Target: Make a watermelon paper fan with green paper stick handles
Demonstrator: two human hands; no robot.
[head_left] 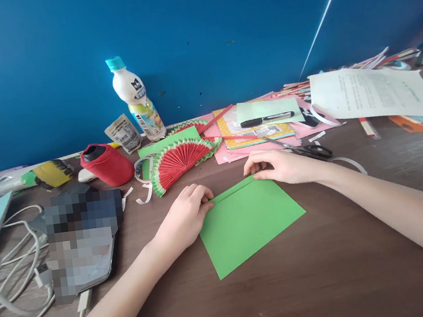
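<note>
A sheet of green paper lies on the brown table, with a narrow strip folded along its far edge. My left hand pinches the far left corner of that fold between thumb and fingers. At the other end of the fold, the thumb and curled fingers of my right hand close on the far right corner. Just beyond the sheet sits a pleated paper fan, red with a green and white rim. Scissors with black handles rest behind my right wrist.
A phone, blurred out, and white cables lie at left. Near the blue wall stand a red thread spool and a drink bottle. A black marker and printed sheets lie toward the back right.
</note>
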